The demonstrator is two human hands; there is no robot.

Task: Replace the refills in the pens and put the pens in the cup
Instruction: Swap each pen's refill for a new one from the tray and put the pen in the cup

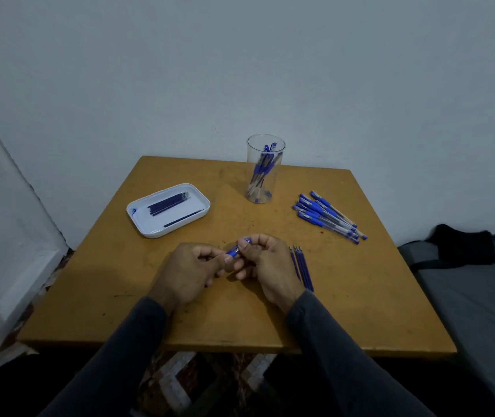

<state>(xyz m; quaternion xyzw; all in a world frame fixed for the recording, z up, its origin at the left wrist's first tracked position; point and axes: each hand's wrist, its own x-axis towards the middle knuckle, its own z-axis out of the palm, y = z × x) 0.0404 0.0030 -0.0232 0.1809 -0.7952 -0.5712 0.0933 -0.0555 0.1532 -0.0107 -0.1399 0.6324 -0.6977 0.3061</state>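
The tabletop (96, 296) carries a white tray (201, 195) of refills (168, 203) at the far left, a clear cup (265, 188) at the back with several blue pens standing in it, and a loose pile of pens (327, 216) to the right. Near the middle, the left hand (189, 272) and right hand (267, 266) meet, fingers curled and pinching one blue pen (235, 251) between them (mostly hidden). A few refills (302, 266) lie just beside the right hand.

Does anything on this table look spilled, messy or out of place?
One small thing: a blue ink-like smudge marks the near-left corner of the white tray holding refills. Otherwise nothing stands out.
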